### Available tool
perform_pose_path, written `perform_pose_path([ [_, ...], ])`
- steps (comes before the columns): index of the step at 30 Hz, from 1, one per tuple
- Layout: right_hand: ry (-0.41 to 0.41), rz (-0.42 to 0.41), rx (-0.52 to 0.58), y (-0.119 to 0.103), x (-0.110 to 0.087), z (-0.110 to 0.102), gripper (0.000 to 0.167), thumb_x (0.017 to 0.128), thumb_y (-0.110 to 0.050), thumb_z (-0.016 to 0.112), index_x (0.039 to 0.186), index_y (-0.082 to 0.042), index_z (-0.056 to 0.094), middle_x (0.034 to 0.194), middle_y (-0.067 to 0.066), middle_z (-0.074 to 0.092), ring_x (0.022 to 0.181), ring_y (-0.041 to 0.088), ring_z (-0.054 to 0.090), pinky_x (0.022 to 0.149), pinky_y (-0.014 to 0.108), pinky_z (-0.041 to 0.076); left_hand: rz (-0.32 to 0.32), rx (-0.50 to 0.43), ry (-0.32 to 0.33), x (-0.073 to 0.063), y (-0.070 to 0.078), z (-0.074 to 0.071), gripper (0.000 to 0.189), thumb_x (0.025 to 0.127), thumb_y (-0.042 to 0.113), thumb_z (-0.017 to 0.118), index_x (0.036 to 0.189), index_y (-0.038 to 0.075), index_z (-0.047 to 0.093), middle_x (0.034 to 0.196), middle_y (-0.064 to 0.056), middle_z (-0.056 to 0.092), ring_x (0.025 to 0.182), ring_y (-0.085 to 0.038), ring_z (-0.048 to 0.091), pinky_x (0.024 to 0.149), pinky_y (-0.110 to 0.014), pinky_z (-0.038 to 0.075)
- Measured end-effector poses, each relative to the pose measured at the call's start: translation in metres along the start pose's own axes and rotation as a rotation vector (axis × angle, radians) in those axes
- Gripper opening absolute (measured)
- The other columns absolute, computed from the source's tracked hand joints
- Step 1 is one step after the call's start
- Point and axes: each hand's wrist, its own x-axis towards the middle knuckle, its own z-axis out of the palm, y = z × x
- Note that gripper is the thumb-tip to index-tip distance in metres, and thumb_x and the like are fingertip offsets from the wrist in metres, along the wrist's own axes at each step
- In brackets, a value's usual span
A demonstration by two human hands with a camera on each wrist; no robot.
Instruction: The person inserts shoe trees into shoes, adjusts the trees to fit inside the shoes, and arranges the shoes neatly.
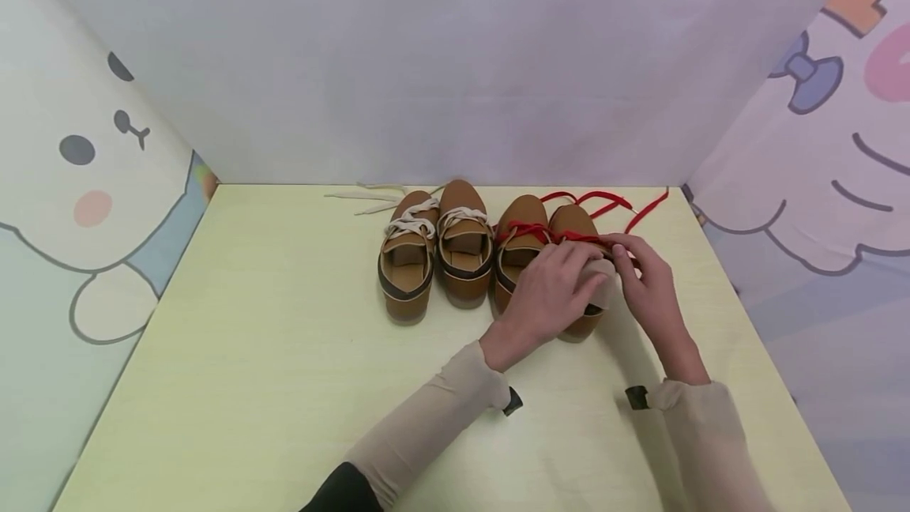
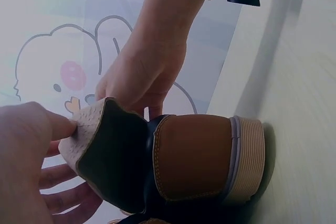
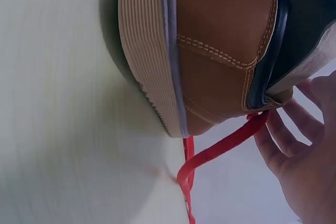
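Observation:
Two pairs of brown shoes stand side by side on the table, toes pointing away. My left hand [image 1: 543,291] is over the rightmost shoe [image 1: 574,220] and pinches its raised beige tongue [image 2: 86,129], thumb on the outer face and fingers behind. My right hand [image 1: 648,279] grips the right edge of that shoe's opening, its fingers [image 3: 302,121] by the eyelets where a red lace [image 3: 226,148] comes out. From the left wrist view the shoe's heel [image 2: 194,156] shows, sole on the table. My left hand partly covers the neighbouring red-laced shoe [image 1: 526,216].
To the left stand a white-laced shoe [image 1: 462,259] and its mate [image 1: 407,283]; loose white lace ends [image 1: 362,196] lie behind them. Red lace ends [image 1: 647,212] spread toward the back right edge of the table [image 1: 249,354]. Printed cloth walls [image 1: 441,62] enclose the back and sides.

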Motion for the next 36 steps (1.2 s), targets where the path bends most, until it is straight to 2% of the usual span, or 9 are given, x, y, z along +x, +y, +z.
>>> perform_pose_path([
  [6, 0.071, -0.013, 0.022, -0.004, -0.012, 0.002, 0.031, 0.110, -0.020, 0.051, 0.137, -0.014, 0.066, 0.135, 0.008, 0.067, 0.120, -0.010, 0.053, 0.097, 0.009, 0.040, -0.031, 0.019, 0.022, 0.001, 0.002, 0.005, 0.031, 0.105, 0.040, 0.061, 0.130, 0.021, 0.065, 0.123, 0.005, 0.068, 0.107, -0.011, 0.063, 0.099, -0.021, 0.051],
  [12, 0.094, -0.047, 0.020, -0.006, -0.022, 0.002, 0.032, 0.110, -0.017, 0.051, 0.139, -0.014, 0.065, 0.135, 0.007, 0.066, 0.122, -0.008, 0.053, 0.098, 0.011, 0.039, -0.075, -0.030, 0.024, 0.002, 0.002, 0.008, 0.032, 0.104, 0.040, 0.063, 0.130, 0.022, 0.065, 0.123, 0.004, 0.068, 0.108, -0.011, 0.061, 0.097, -0.022, 0.051],
  [17, 0.098, -0.028, 0.030, -0.012, -0.030, 0.001, 0.034, 0.109, -0.016, 0.054, 0.142, -0.017, 0.063, 0.133, -0.007, 0.064, 0.121, -0.006, 0.053, 0.099, 0.011, 0.039, -0.125, -0.114, 0.027, 0.004, 0.002, 0.007, 0.033, 0.102, 0.040, 0.067, 0.129, 0.021, 0.065, 0.123, 0.003, 0.069, 0.107, -0.012, 0.061, 0.090, -0.021, 0.052],
  [20, 0.096, -0.021, 0.038, -0.016, -0.033, 0.001, 0.035, 0.109, -0.016, 0.054, 0.143, -0.018, 0.062, 0.132, -0.017, 0.061, 0.122, -0.004, 0.053, 0.100, 0.010, 0.039, -0.151, -0.154, 0.027, 0.005, 0.002, 0.006, 0.034, 0.101, 0.039, 0.069, 0.128, 0.019, 0.065, 0.123, 0.003, 0.069, 0.108, -0.012, 0.061, 0.090, -0.020, 0.052],
  [22, 0.094, -0.023, 0.046, -0.018, -0.036, 0.001, 0.037, 0.108, -0.014, 0.055, 0.144, -0.019, 0.061, 0.133, -0.019, 0.059, 0.123, -0.002, 0.053, 0.102, 0.010, 0.039, -0.161, -0.169, 0.024, 0.005, 0.001, 0.004, 0.034, 0.100, 0.038, 0.070, 0.127, 0.019, 0.065, 0.123, 0.004, 0.070, 0.109, -0.011, 0.061, 0.092, -0.021, 0.052],
  [25, 0.095, -0.046, 0.052, -0.022, -0.039, 0.002, 0.041, 0.106, -0.009, 0.059, 0.146, -0.019, 0.059, 0.136, -0.011, 0.061, 0.123, -0.001, 0.053, 0.101, 0.010, 0.041, -0.160, -0.184, 0.013, 0.005, -0.001, 0.002, 0.032, 0.101, 0.036, 0.069, 0.127, 0.018, 0.065, 0.124, 0.004, 0.070, 0.110, -0.011, 0.062, 0.095, -0.022, 0.051],
  [29, 0.091, -0.111, 0.056, -0.026, -0.043, 0.005, 0.053, 0.098, -0.001, 0.067, 0.148, -0.016, 0.056, 0.141, 0.004, 0.061, 0.125, 0.002, 0.053, 0.099, 0.012, 0.044, -0.126, -0.202, -0.015, 0.005, -0.004, -0.003, 0.031, 0.103, 0.034, 0.066, 0.129, 0.018, 0.064, 0.126, 0.004, 0.068, 0.112, -0.011, 0.061, 0.099, -0.023, 0.051],
  [33, 0.090, -0.151, 0.064, -0.028, -0.043, 0.007, 0.059, 0.093, 0.005, 0.071, 0.147, -0.013, 0.056, 0.141, 0.008, 0.062, 0.125, 0.003, 0.054, 0.097, 0.014, 0.047, -0.099, -0.204, -0.025, 0.006, -0.012, -0.010, 0.026, 0.105, 0.032, 0.063, 0.126, 0.017, 0.066, 0.124, 0.003, 0.068, 0.110, -0.012, 0.060, 0.097, -0.023, 0.051],
  [36, 0.101, -0.164, 0.064, -0.028, -0.044, 0.007, 0.057, 0.093, 0.006, 0.071, 0.146, -0.011, 0.057, 0.138, 0.009, 0.063, 0.122, 0.002, 0.054, 0.097, 0.014, 0.047, -0.098, -0.165, -0.011, 0.009, -0.020, -0.014, 0.021, 0.105, 0.028, 0.062, 0.122, 0.016, 0.069, 0.119, 0.003, 0.070, 0.106, -0.014, 0.061, 0.093, -0.024, 0.052],
])
